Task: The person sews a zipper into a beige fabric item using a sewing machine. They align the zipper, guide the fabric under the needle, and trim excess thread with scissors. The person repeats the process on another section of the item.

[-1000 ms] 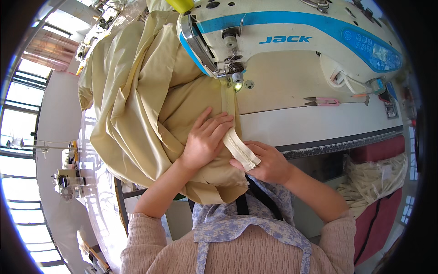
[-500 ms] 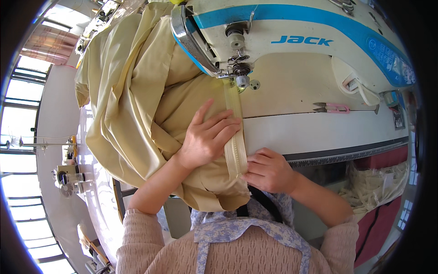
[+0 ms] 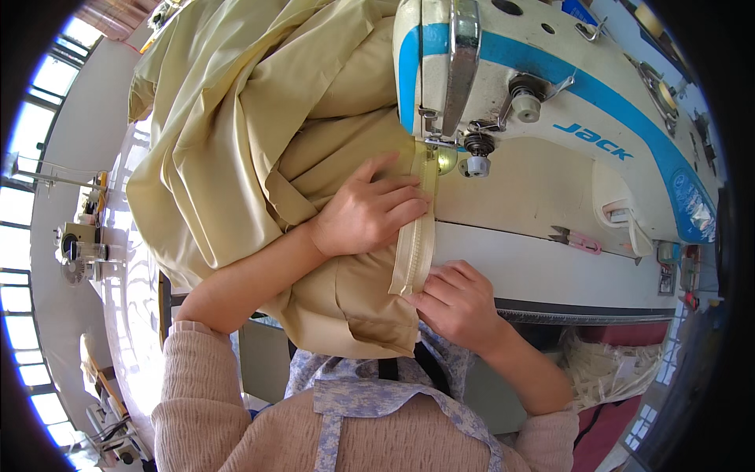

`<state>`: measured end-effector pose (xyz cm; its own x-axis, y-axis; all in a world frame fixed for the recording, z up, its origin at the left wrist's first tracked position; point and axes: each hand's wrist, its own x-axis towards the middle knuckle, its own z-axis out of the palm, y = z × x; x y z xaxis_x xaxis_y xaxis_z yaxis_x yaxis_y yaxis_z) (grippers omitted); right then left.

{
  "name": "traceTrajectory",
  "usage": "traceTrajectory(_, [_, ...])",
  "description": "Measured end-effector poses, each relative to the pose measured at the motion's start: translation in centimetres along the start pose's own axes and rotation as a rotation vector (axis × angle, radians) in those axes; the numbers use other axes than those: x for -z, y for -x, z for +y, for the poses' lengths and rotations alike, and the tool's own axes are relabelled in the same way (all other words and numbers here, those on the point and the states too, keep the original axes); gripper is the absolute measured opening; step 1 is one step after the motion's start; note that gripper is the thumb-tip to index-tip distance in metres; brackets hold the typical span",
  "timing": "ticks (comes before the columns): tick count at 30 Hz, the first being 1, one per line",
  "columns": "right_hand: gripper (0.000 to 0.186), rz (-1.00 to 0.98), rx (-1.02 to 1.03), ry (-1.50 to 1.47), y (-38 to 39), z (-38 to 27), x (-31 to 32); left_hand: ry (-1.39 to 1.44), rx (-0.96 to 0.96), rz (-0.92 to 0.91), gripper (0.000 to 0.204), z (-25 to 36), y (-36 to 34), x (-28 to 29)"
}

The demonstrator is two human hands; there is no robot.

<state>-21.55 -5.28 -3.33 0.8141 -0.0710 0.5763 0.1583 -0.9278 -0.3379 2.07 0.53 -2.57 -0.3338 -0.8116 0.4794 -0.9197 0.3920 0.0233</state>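
A pale yellow zipper [image 3: 416,248] runs along the edge of a large khaki satin fabric piece [image 3: 212,157], up to the lit needle area of a white and blue sewing machine [image 3: 503,55]. My left hand [image 3: 370,211] lies on the fabric with fingers apart, its fingertips resting on the zipper tape just below the needle area. Beside the zipper's near end, my right hand [image 3: 456,303] is closed, pinching the tape edge between thumb and fingers. The fabric's near edge hangs in a fold below the zipper's end.
Pink-handled thread snips [image 3: 576,240] lie on the machine table to the right. A dark ruler strip [image 3: 582,312] follows the table's front edge. Below it sits a bag of pale scraps [image 3: 617,366]. The fabric heaps up left of the machine.
My view has shifted, so the machine appears farther right and tilted. The zipper's near end now stands apart from the fabric edge below it. Both hands keep their places on the zipper.
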Motion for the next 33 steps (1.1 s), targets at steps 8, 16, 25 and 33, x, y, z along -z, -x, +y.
traceTrajectory(8, [0.012, -0.035, -0.080, 0.056, -3.3, 2.3, 0.2, 0.060, -0.070, 0.103, 0.029, -4.5, -1.8, -1.4])
traceTrajectory(16, [0.016, -0.021, 0.090, -0.084, 0.8, -1.7, -0.2, 0.056, -0.176, -0.120, 0.026, 0.7, -1.1, 2.1])
traceTrajectory(25, [0.029, 0.007, 0.006, 0.016, 2.8, -1.7, 0.1, 0.101, 0.005, -0.047, 0.039, 4.5, 1.8, 1.8])
traceTrajectory(33, [0.026, 0.077, 0.034, -0.060, 3.2, -1.4, -0.3, 0.165, 0.037, -0.026, 0.038, 5.0, 1.8, 1.5])
